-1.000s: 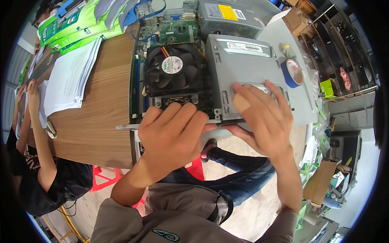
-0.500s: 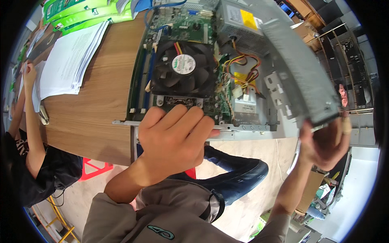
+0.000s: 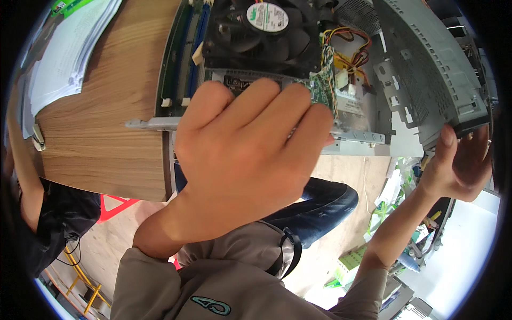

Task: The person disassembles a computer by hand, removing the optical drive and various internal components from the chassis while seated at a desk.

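Note:
An opened desktop computer case (image 3: 362, 137) lies in front of me with its inside facing up. My left hand (image 3: 245, 154) is closed over the near metal edge of the case, its fingertips hidden behind the knuckles. Just beyond the knuckles sits a black cooling fan (image 3: 288, 45) with a round white label. At the right, my right hand (image 3: 461, 168) grips the near end of a grey metal panel (image 3: 434, 64), thumb on one side and fingers on the other. The panel stands tilted outward along the case's right side.
A wooden table (image 3: 106, 154) carries a stack of printed papers (image 3: 69, 53) and a stapler (image 3: 38, 137) at the left. Another person's arm (image 3: 24, 170) is beside it. A red stool (image 3: 114, 207) stands below. Boxes and loose items (image 3: 389, 202) lie at the right.
My right hand has swung the metal panel farther right. My left hand stays on the case's near edge, and the whole view has come closer to the case.

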Action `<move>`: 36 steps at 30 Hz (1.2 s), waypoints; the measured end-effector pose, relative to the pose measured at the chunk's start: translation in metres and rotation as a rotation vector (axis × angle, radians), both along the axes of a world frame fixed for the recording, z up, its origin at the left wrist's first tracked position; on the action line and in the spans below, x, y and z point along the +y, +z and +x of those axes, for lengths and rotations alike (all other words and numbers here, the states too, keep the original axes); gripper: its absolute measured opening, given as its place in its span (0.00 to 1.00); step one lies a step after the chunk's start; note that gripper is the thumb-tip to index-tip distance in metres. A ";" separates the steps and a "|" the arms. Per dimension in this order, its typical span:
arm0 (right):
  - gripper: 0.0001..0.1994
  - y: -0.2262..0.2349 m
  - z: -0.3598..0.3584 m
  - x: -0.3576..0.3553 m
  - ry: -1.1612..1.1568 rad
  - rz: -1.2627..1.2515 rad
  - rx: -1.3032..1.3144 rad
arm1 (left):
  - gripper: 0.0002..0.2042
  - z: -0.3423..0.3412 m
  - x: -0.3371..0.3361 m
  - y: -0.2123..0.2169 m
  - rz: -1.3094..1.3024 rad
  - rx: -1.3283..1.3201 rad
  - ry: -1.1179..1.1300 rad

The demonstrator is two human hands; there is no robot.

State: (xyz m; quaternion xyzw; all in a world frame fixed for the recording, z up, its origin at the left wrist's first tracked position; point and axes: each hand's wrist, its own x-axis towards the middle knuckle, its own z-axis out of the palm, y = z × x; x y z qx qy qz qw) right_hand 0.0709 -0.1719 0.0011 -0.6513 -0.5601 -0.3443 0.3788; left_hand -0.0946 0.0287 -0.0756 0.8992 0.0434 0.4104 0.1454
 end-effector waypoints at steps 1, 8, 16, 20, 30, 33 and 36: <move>0.33 0.002 0.001 0.001 0.015 -0.044 -0.025 | 0.10 -0.001 0.001 -0.001 0.019 0.007 0.014; 0.45 -0.009 -0.013 0.007 0.056 -0.121 0.147 | 0.11 -0.001 0.001 -0.001 0.020 0.020 0.011; 0.40 -0.017 -0.039 0.001 0.102 -0.501 0.304 | 0.10 -0.005 0.000 0.010 -0.041 0.097 0.006; 0.30 -0.003 -0.044 0.020 0.013 -0.528 0.156 | 0.08 -0.007 0.001 0.022 -0.070 0.208 -0.018; 0.24 -0.023 -0.052 0.021 -0.048 -0.332 0.167 | 0.16 -0.002 -0.004 0.030 -0.091 0.176 -0.124; 0.25 -0.026 -0.050 0.020 -0.013 -0.286 0.202 | 0.15 -0.005 -0.002 0.039 -0.066 0.273 -0.119; 0.29 -0.017 -0.045 0.016 -0.002 -0.349 0.210 | 0.13 -0.005 0.000 0.042 -0.111 0.239 -0.136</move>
